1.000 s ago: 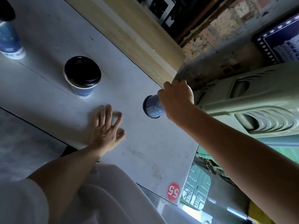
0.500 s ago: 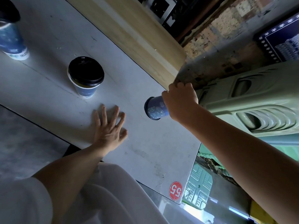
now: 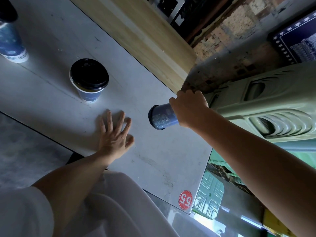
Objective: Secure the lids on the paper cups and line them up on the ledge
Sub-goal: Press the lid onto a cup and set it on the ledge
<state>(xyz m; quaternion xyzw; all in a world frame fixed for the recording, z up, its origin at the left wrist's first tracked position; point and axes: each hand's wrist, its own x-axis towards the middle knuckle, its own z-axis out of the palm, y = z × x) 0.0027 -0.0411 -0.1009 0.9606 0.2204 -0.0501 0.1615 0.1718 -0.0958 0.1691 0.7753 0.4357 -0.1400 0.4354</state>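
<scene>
1. Nearest the camera a white sleeve (image 3: 22, 211) and a white-clad lap (image 3: 123, 207) are seen, below the near edge of the grey table (image 3: 162, 159).
2. A round red sticker (image 3: 185, 199) printed "55" is stuck at the near right corner of the surface.
3. The left hand (image 3: 114, 137) is laid palm down on the surface close to the near edge, with fingers straight and spread; nothing is held in it.
4. Just right of it, towards the right edge, a blue paper cup (image 3: 162, 117) is gripped by the right hand (image 3: 189, 108), whose fingers are curled round the cup's upper part. The cup is held tilted, with its dark-rimmed end turned towards the left hand. The other end is hidden by the hand, so a lid cannot be made out; whether the cup touches the surface cannot be told either.
5. Farther in, left of centre, a second cup (image 3: 89, 95) is stood upright with a black lid (image 3: 89, 73) seated on it, well apart from both hands.
6. At the far left a third cup (image 3: 11, 45) is stood, topped by a dark lid (image 3: 6, 12) that is cut off by the frame.
7. The far edge is bordered by a pale wooden ledge (image 3: 145, 40) — no cup is set on it.
8. Beyond the right edge a green plastic barrier (image 3: 273, 106) is seen, and behind it a brick wall (image 3: 230, 28) and a dark blue sign (image 3: 299, 40) edged with stars.
</scene>
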